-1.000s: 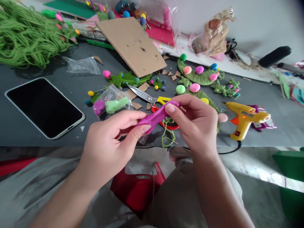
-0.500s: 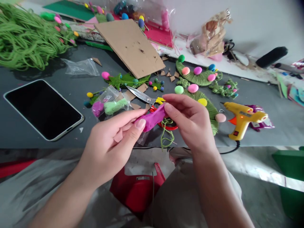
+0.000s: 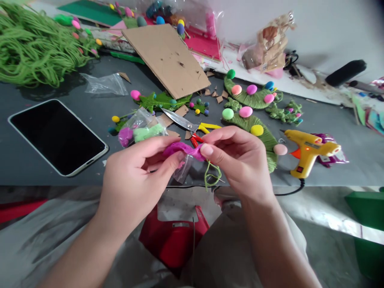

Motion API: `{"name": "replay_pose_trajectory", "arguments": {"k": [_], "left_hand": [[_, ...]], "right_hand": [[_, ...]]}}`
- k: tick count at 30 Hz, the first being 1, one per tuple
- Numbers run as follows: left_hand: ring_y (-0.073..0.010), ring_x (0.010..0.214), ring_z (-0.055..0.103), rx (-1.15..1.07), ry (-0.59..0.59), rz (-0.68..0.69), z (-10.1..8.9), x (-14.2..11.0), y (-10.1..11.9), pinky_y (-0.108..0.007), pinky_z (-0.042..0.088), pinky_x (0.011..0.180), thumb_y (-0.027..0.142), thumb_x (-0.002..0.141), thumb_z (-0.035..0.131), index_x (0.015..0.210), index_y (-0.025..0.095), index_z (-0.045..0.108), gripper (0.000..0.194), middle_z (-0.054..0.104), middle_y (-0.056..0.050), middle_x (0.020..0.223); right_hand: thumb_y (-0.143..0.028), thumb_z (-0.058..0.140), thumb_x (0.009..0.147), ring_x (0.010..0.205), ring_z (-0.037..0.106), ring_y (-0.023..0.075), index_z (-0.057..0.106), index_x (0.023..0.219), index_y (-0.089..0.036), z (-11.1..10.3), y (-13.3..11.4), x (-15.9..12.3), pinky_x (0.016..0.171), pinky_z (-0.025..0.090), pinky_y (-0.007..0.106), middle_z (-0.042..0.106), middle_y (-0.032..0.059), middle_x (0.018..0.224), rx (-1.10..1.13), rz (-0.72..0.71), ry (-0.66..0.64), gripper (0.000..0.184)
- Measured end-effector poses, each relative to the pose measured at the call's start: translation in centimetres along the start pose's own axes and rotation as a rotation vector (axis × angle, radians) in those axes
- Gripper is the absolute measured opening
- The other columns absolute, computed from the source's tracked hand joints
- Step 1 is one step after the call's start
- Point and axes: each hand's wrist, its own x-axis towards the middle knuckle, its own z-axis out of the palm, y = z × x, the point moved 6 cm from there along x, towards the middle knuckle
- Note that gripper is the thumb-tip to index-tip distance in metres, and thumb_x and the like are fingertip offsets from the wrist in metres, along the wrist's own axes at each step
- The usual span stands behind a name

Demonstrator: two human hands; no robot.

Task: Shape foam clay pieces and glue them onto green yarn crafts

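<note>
A soft strip of purple modelling clay [image 3: 179,149] is stretched between my two hands above the table's front edge. My left hand [image 3: 138,172] pinches its left end between thumb and fingers. The right end is gripped by my right hand [image 3: 240,160], thumb on top. The strip looks twisted, narrowing toward the right. Just behind it lie scissors [image 3: 181,121] with yellow and red handles, partly hidden by my right hand. A loop of green yarn [image 3: 212,176] hangs over the edge. Clear bags with purple and light green clay [image 3: 147,132] lie behind my left hand.
A phone [image 3: 58,138] lies at left, below a heap of green yarn [image 3: 33,48]. Cardboard [image 3: 168,58] sits at the back. Yarn-wrapped crescents [image 3: 264,138] with coloured balls stand right of centre, beside a yellow glue gun [image 3: 309,150] with its light on.
The purple clay was flat and stretched wide; it is now twisted and thinner near my right hand. My right hand has come lower and slightly closer to the left.
</note>
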Motion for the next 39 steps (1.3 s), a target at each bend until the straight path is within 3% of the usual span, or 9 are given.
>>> {"name": "replay_pose_trajectory", "arguments": {"k": [5, 8, 14, 19, 24, 28, 31, 34, 39], "left_hand": [[-0.0242, 0.121, 0.077, -0.173, -0.173, 0.007, 1.2, -0.5, -0.2, -0.026, 0.067, 0.102, 0.022, 0.090, 0.081, 0.143, 0.032, 0.069, 0.055, 0.074, 0.000, 0.142], [-0.0278, 0.135, 0.070, -0.302, -0.259, -0.001, 1.7, -0.8, 0.0, -0.032, 0.063, 0.110, 0.021, 0.091, 0.080, 0.148, 0.033, 0.065, 0.060, 0.067, -0.001, 0.153], [-0.0295, 0.123, 0.076, -0.367, -0.225, -0.090, 1.4, -0.2, 0.5, -0.037, 0.068, 0.101, 0.028, 0.088, 0.086, 0.137, 0.029, 0.073, 0.050, 0.076, -0.005, 0.140], [-0.0319, 0.123, 0.077, -0.389, -0.151, -0.113, 1.0, 0.4, 0.5, -0.037, 0.070, 0.096, 0.036, 0.087, 0.088, 0.130, 0.026, 0.078, 0.046, 0.077, -0.007, 0.137], [-0.0229, 0.105, 0.082, -0.405, -0.093, -0.140, 0.6, 0.6, 0.4, -0.024, 0.072, 0.086, 0.030, 0.083, 0.092, 0.115, 0.033, 0.084, 0.033, 0.085, 0.006, 0.112], [-0.0178, 0.102, 0.082, -0.340, -0.052, -0.060, 0.2, 0.5, 0.7, -0.018, 0.070, 0.088, 0.021, 0.082, 0.092, 0.109, 0.037, 0.086, 0.032, 0.084, 0.013, 0.110], [-0.0201, 0.101, 0.083, -0.307, -0.006, -0.032, -0.1, 0.4, 0.5, -0.023, 0.072, 0.088, 0.020, 0.081, 0.092, 0.112, 0.036, 0.085, 0.035, 0.084, 0.011, 0.116], [-0.0174, 0.088, 0.084, -0.256, 0.004, -0.024, -0.1, 0.3, 0.0, -0.018, 0.071, 0.077, 0.022, 0.080, 0.093, 0.111, 0.035, 0.086, 0.034, 0.085, 0.009, 0.108], [-0.0076, 0.072, 0.080, -0.208, 0.044, 0.036, -0.1, 0.4, 0.1, -0.007, 0.065, 0.072, 0.022, 0.079, 0.094, 0.098, 0.035, 0.087, 0.023, 0.085, 0.009, 0.091]], "right_hand": [[-0.026, 0.088, 0.088, 0.086, 0.075, 0.0154, 0.079, 0.099, -0.025, 1.1, 0.0, -0.3, 0.081, 0.066, 0.030, 0.080, -0.0002, 0.095, -0.078, -0.117, -0.010, 0.014], [-0.027, 0.088, 0.087, 0.097, 0.073, 0.0186, 0.078, 0.107, -0.026, 1.2, 0.0, -0.2, 0.090, 0.064, 0.035, 0.077, 0.0025, 0.104, -0.228, -0.166, -0.006, 0.022], [-0.029, 0.080, 0.095, 0.114, 0.070, 0.0216, 0.079, 0.121, -0.028, 1.2, -0.5, -0.2, 0.104, 0.061, 0.039, 0.073, 0.0058, 0.118, -0.346, -0.241, -0.101, 0.026], [-0.021, 0.068, 0.099, 0.151, 0.052, 0.0283, 0.062, 0.151, -0.025, 2.1, -0.7, -0.9, 0.128, 0.044, 0.049, 0.053, 0.0129, 0.161, -0.498, -0.293, -0.345, 0.053], [-0.010, 0.059, 0.095, 0.164, 0.035, 0.0267, 0.050, 0.161, -0.030, 2.4, -0.7, -1.3, 0.135, 0.033, 0.050, 0.041, 0.0074, 0.173, -0.398, -0.256, -0.486, 0.070], [-0.015, 0.063, 0.099, 0.155, 0.050, 0.0268, 0.060, 0.153, -0.028, 1.6, -0.7, -0.8, 0.126, 0.048, 0.045, 0.053, 0.0063, 0.166, -0.138, -0.140, -0.438, 0.056], [-0.025, 0.074, 0.099, 0.129, 0.071, 0.0227, 0.066, 0.146, -0.029, 1.3, 0.1, -0.5, 0.109, 0.062, 0.037, 0.071, 0.0054, 0.146, -0.056, -0.032, -0.353, 0.048], [-0.026, 0.085, 0.091, 0.108, 0.076, 0.0184, 0.076, 0.131, -0.025, 1.4, 0.7, -0.4, 0.095, 0.064, 0.030, 0.080, 0.0036, 0.121, -0.033, 0.005, -0.305, 0.041], [-0.024, 0.090, 0.085, 0.090, 0.073, 0.0140, 0.084, 0.105, -0.021, 1.3, 0.6, -0.2, 0.082, 0.061, 0.025, 0.081, 0.0014, 0.097, -0.048, -0.029, -0.234, 0.022]]}}
